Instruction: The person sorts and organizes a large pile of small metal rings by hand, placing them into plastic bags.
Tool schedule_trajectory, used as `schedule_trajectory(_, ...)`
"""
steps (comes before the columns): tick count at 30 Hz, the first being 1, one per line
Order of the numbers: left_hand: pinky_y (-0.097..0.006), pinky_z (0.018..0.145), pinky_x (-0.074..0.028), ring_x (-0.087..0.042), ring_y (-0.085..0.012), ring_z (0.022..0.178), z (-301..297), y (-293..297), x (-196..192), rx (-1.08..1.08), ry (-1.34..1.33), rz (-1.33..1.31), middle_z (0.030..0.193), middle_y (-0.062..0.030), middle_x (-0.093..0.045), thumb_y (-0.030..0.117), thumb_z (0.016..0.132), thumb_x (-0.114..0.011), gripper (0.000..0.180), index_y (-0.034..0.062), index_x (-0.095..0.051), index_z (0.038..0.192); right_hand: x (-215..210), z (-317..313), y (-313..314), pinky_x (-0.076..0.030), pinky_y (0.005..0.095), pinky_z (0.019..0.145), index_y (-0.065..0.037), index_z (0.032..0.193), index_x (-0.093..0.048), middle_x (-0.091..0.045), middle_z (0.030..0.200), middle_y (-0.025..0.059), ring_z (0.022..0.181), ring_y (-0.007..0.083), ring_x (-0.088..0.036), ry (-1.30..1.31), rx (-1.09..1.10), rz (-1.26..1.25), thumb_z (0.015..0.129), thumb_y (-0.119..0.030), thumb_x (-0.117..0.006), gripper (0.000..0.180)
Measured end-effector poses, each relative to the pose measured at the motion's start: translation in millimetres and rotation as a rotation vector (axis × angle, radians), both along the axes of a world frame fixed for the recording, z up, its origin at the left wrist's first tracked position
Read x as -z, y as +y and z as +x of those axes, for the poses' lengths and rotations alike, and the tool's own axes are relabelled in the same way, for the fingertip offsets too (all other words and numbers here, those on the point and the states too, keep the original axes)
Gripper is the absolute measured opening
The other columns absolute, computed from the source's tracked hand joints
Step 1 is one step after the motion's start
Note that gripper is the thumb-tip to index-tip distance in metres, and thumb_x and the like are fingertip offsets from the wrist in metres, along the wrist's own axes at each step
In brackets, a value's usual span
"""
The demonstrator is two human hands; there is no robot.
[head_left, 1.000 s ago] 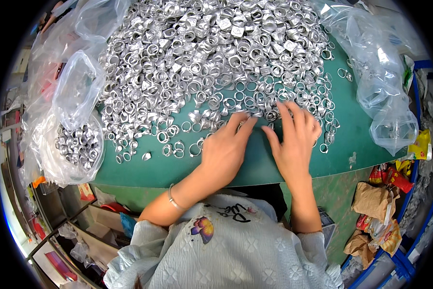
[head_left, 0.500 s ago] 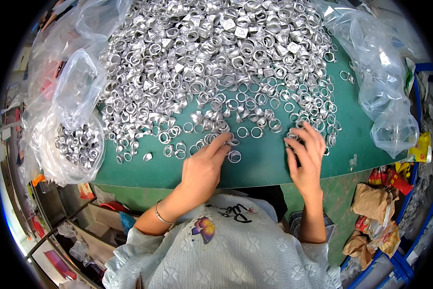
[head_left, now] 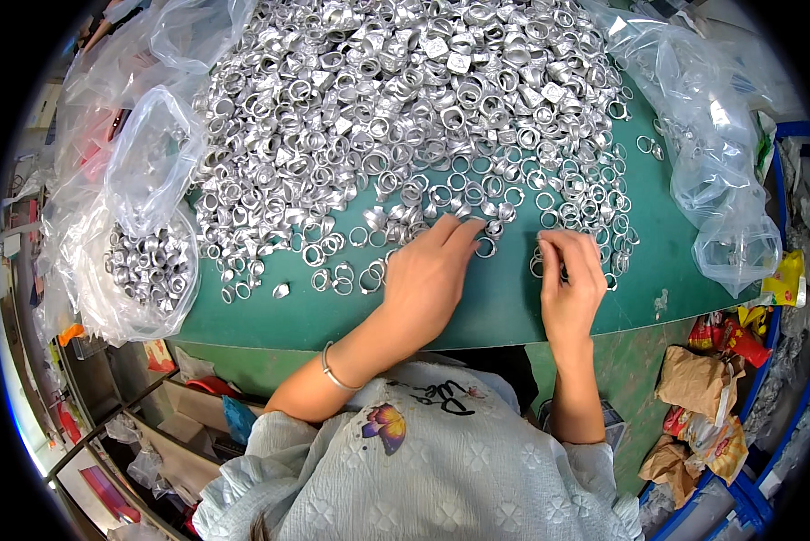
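Observation:
A broad heap of silver-coloured metal rings (head_left: 405, 99) covers the far part of the green table (head_left: 333, 316), with loose rings scattered along its near edge. My left hand (head_left: 427, 279), a bangle on its wrist, reaches over these loose rings. Its fingers point forward, close together, and the tips meet a ring (head_left: 485, 246); the thumb is hidden under the hand. Farther right, my right hand (head_left: 576, 284) is curled, thumb bent toward the fingers, beside several rings at the heap's right end. What lies inside its fingers is too small to make out.
At the left, a clear plastic bag (head_left: 152, 171) stands with a pile of rings (head_left: 152, 270) in its mouth. Another clear bag (head_left: 720, 162) lies along the right edge. Beyond the table are brown paper bags (head_left: 698, 383), a yellow packet (head_left: 785, 278) and wooden shelving (head_left: 184, 433).
My left hand has moved right and forward across the loose rings, some of which have shifted. My right hand has stayed near its place, its fingers now curled closer together.

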State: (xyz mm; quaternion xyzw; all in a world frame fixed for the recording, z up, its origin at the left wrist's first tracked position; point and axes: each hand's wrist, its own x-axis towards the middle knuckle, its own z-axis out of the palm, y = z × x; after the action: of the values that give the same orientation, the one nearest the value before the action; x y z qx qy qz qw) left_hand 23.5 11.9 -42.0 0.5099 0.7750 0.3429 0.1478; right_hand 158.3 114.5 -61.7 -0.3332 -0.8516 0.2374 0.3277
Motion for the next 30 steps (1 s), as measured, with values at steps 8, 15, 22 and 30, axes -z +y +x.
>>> schedule_trajectory(8, -0.035, 0.052, -0.045, -0.058, -0.0277, 0.06, -9, 22, 15, -0.03, 0.006, 0.058, 0.076, -0.0106, -0.057, 0.004, 0.079, -0.058, 0.012, 0.0038, -0.054, 0.091, -12, -10, -2, -0.033, 0.0354, 0.074, -0.006, 0.085, -0.061, -0.052, 0.096, 0.0054, 0.089, 0.024, -0.047, -0.183, -0.02, 0.158, 0.071, -0.004, -0.062, 0.015)
schedule_trajectory(15, -0.022, 0.056, -0.039, -0.05, -0.0087, 0.061, -17, -7, 2, -0.111, -0.438, 0.111, 0.072, -0.0043, -0.057, 0.001, 0.079, -0.058, 0.013, 0.0016, -0.06, 0.092, -9, -22, -3, -0.034, 0.0339, 0.076, -0.006, 0.082, -0.061, -0.054, 0.091, 0.0055, 0.086, 0.0235, -0.048, -0.189, -0.168, 0.055, 0.067, -0.002, -0.062, 0.015)
schedule_trajectory(22, -0.022, 0.06, -0.038, -0.046, -0.0091, 0.065, 3, -20, -18, -0.024, -0.84, 0.149, 0.073, -0.0017, -0.051, 0.002, 0.071, -0.066, 0.026, 0.0046, -0.063, 0.097, -24, 4, -24, -0.037, 0.0223, 0.07, 0.001, 0.084, -0.059, -0.057, 0.09, 0.0044, 0.078, 0.0097, -0.047, 0.354, -0.272, -1.136, 0.078, 0.002, -0.059, 0.006)
schedule_trajectory(30, -0.024, 0.063, -0.043, -0.052, -0.0129, 0.07, 4, -26, -20, 0.104, -0.767, 0.2, 0.077, -0.0043, -0.056, 0.001, 0.069, -0.068, 0.026, 0.0038, -0.064, 0.095, -28, 6, -39, -0.038, 0.0251, 0.078, 0.003, 0.086, -0.057, -0.052, 0.094, 0.0073, 0.085, 0.0129, -0.048, 0.456, -0.321, -1.226, 0.077, 0.003, -0.059, 0.008)
